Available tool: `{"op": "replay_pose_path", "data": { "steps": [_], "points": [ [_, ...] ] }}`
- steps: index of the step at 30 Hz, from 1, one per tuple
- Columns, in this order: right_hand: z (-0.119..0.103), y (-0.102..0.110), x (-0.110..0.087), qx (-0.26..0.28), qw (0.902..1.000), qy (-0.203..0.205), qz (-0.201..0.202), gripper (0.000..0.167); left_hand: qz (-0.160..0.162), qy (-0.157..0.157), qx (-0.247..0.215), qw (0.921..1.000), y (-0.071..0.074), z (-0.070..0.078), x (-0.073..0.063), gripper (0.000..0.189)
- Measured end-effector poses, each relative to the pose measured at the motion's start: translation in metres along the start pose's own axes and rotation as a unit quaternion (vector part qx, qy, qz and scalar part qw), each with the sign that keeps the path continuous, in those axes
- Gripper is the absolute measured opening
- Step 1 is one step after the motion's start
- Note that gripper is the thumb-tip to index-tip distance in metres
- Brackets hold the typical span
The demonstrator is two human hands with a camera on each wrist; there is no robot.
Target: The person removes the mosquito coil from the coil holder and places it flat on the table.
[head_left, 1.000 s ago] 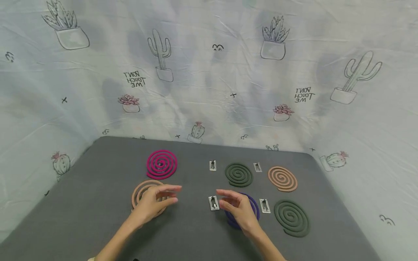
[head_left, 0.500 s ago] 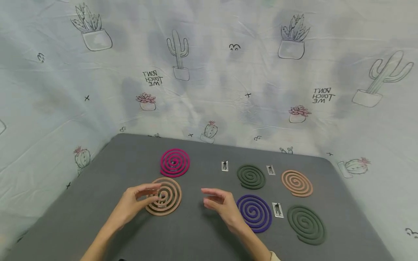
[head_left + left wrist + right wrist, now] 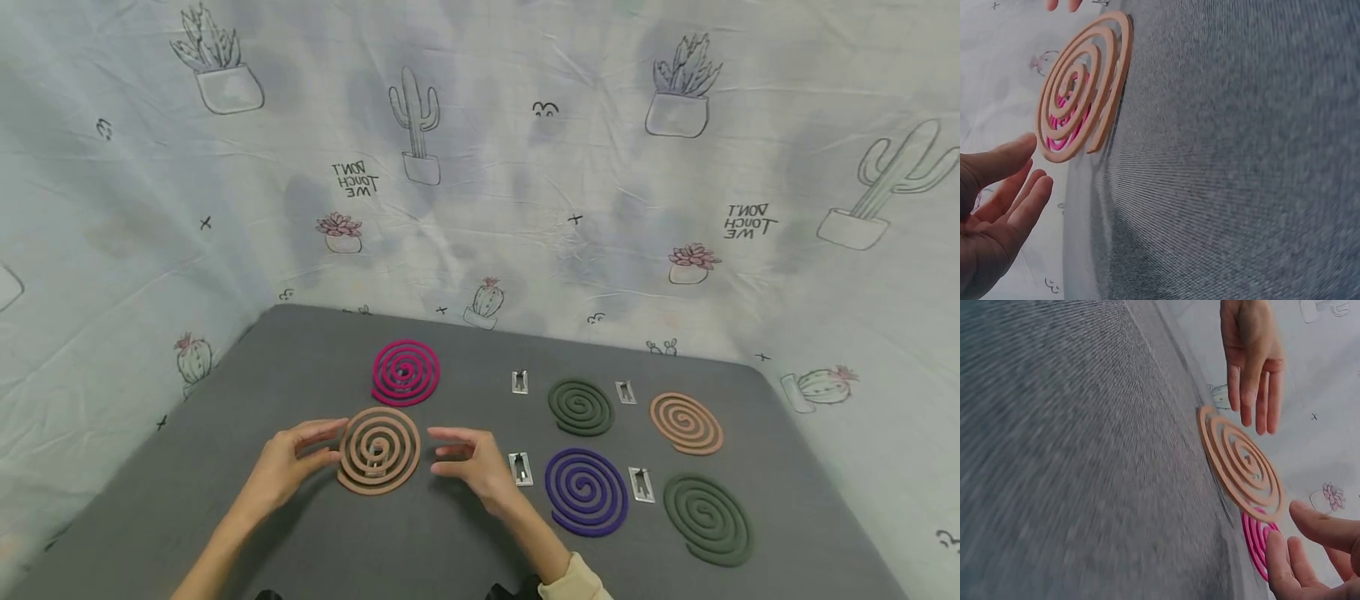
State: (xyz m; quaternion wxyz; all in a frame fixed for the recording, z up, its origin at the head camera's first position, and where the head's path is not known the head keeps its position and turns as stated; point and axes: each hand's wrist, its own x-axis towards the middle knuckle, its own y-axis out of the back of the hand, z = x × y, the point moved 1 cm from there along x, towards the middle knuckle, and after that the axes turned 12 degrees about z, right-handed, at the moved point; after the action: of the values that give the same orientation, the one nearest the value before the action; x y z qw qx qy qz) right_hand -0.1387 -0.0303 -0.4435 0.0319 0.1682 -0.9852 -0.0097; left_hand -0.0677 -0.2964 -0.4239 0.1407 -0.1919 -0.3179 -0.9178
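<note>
A tan mosquito coil (image 3: 407,427) is propped on a small metal stand seen through its rings, raised off the grey table. At its left edge is my left hand (image 3: 288,462), thumb and fingers parted; whether the fingertips touch the coil I cannot tell. My right hand (image 3: 480,468) hovers just right of the same coil, apart from it, with a gap between thumb and fingers. In the left wrist view the tan coil (image 3: 1107,119) stands beyond the left thumb. Both hands flank the coil (image 3: 1213,447) in the right wrist view.
Behind lies a pink coil (image 3: 378,392) with a stand under it. To the right are green coils (image 3: 581,407) (image 3: 708,518), a purple coil (image 3: 587,492), another tan coil (image 3: 686,423) and several metal stands (image 3: 521,469). A patterned cloth (image 3: 480,167) encloses the grey table (image 3: 420,550).
The head view has swung left. My right hand has moved left from beside the purple coil and a stand to near the tan coil. My left hand has drawn back from over it to its left edge.
</note>
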Motion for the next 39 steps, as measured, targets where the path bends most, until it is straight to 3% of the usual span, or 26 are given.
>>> {"op": "replay_pose_path", "data": {
  "steps": [4, 13, 18, 31, 39],
  "points": [
    [0.001, -0.009, 0.004, -0.01, 0.9998, -0.001, 0.015, 0.046, -0.005, -0.008, 0.001, 1.0, -0.003, -0.004, 0.0, 0.045],
    [0.007, -0.023, 0.009, -0.069, 0.9971, 0.005, 0.032, 0.05, -0.034, 0.03, 0.008, 0.9989, -0.007, -0.007, 0.003, 0.051],
    [0.007, -0.028, 0.009, -0.081, 0.9958, 0.006, 0.043, 0.049, -0.037, 0.033, 0.011, 0.9987, -0.009, -0.009, 0.004, 0.051],
    [0.01, -0.034, 0.012, -0.105, 0.9904, 0.031, 0.085, 0.046, -0.049, 0.077, 0.021, 0.9956, -0.012, -0.012, 0.006, 0.053],
    [0.007, -0.036, 0.014, -0.105, 0.9901, 0.033, 0.088, 0.051, -0.06, 0.09, 0.01, 0.9941, -0.011, -0.018, 0.007, 0.053]
  ]
}}
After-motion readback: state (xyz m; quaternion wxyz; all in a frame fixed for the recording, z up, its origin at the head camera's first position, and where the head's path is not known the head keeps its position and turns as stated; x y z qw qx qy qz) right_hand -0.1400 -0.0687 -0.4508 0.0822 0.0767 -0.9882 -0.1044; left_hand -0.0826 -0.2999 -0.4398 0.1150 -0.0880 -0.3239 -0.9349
